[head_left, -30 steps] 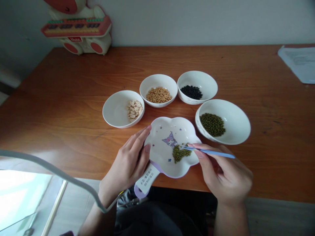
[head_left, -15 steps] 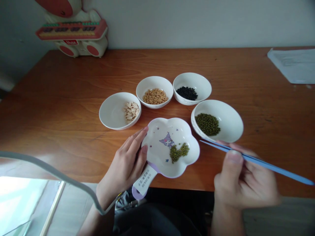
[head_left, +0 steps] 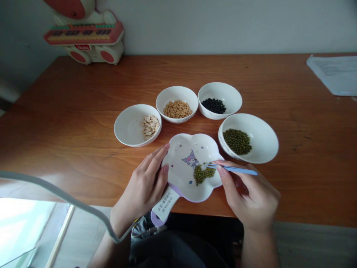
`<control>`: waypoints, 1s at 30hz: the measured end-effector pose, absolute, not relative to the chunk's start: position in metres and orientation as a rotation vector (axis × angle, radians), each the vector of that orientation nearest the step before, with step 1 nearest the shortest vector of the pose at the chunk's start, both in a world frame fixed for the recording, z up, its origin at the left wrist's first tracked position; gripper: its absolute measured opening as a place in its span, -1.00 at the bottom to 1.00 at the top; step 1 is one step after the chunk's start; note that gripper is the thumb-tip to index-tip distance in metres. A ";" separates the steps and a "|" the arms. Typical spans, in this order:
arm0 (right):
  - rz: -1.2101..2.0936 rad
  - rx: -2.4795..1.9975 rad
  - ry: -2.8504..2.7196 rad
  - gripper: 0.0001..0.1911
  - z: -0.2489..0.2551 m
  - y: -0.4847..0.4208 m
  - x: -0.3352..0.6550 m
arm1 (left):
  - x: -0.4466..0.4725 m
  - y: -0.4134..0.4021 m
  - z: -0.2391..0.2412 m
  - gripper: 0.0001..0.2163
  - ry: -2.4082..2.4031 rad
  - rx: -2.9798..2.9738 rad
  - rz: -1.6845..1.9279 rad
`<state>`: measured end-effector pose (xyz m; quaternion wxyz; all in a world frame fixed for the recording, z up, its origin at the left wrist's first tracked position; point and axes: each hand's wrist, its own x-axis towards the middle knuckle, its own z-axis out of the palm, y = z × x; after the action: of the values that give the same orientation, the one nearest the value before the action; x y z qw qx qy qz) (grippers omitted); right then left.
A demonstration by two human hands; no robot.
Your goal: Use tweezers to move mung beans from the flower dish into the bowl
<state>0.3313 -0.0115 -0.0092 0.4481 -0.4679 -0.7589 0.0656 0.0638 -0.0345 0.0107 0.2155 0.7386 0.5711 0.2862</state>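
My left hand [head_left: 146, 180] grips the left rim of a white flower-shaped dish [head_left: 181, 149] with a lilac edge, a cartoon print and a labelled handle. Green mung beans [head_left: 200, 175] lie in a small heap on the dish's right side. Pinched in my right hand [head_left: 251, 197] are blue tweezers [head_left: 237, 169], their tips over the heap; whether a bean is between the tips is too small to tell. A white bowl of mung beans [head_left: 263, 137] stands just beyond my right hand.
Behind the dish are three more white bowls: one with pale flat seeds [head_left: 151, 126], one with soybeans [head_left: 177, 109], one with black beans [head_left: 213, 106]. A toy keyboard figure [head_left: 83, 35] stands back left, a paper [head_left: 336, 74] back right. A grey cable [head_left: 69, 197] crosses lower left.
My right hand has brought the tweezers left, from beside the mung bean bowl to over the beans in the dish. The left hand keeps its grip on the dish.
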 end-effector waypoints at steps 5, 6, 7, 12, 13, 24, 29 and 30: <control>0.162 -1.151 -1.888 -0.67 -0.009 -0.010 0.330 | 0.064 -0.034 0.011 -0.53 1.578 2.036 0.800; 0.157 -1.151 -1.888 -0.67 -0.009 -0.009 0.330 | 0.064 -0.034 0.010 -0.53 1.577 2.033 0.799; 0.153 -1.150 -1.889 -0.67 -0.008 -0.009 0.330 | 0.064 -0.034 0.010 -0.53 1.576 2.033 0.800; 0.138 -1.138 -1.870 -0.67 -0.007 -0.010 0.331 | 0.064 -0.034 0.010 -0.54 1.567 2.052 0.806; 0.135 -1.134 -1.850 -0.66 -0.008 -0.011 0.331 | 0.064 -0.034 0.010 -0.54 1.567 2.055 0.805; 0.153 -1.145 -1.849 -0.71 -0.007 -0.011 0.330 | 0.064 -0.033 0.009 -0.54 1.570 2.059 0.812; 0.145 -1.137 -1.878 -0.72 -0.006 -0.010 0.329 | 0.063 -0.034 0.009 -0.54 1.575 2.056 0.809; 0.148 -1.136 -1.882 -0.71 -0.006 -0.010 0.329 | 0.063 -0.034 0.009 -0.54 1.575 2.056 0.809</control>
<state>0.3294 -0.0105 -0.0061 0.4521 -0.4601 -0.7618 0.0598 0.0633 -0.0344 0.0095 0.2126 0.7405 0.5671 0.2914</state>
